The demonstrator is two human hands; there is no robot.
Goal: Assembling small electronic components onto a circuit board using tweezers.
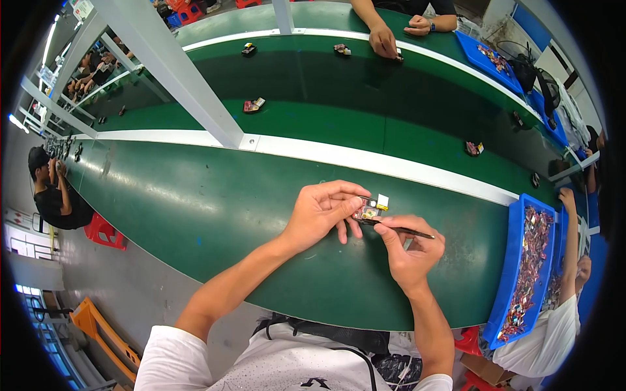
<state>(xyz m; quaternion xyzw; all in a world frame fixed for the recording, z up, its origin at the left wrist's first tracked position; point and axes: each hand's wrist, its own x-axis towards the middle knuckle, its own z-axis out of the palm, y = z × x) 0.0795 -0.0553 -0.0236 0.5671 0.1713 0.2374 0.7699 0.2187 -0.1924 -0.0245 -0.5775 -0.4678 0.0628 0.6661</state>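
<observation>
Over the green bench, my left hand is closed on a small electronic device. Its black casing shows a reddish circuit board, with a yellow-and-white tab sticking up at the far right corner. Like a pen, black tweezers are gripped in my right hand. Their tip reaches the near edge of the device, where my fingers partly hide it. Whether the tip touches the board is too small to tell.
To the right stands a blue tray full of small reddish parts. Past a white rail runs a dark green conveyor belt carrying several small devices. A grey post rises at left. Co-workers sit opposite, at far left and at right.
</observation>
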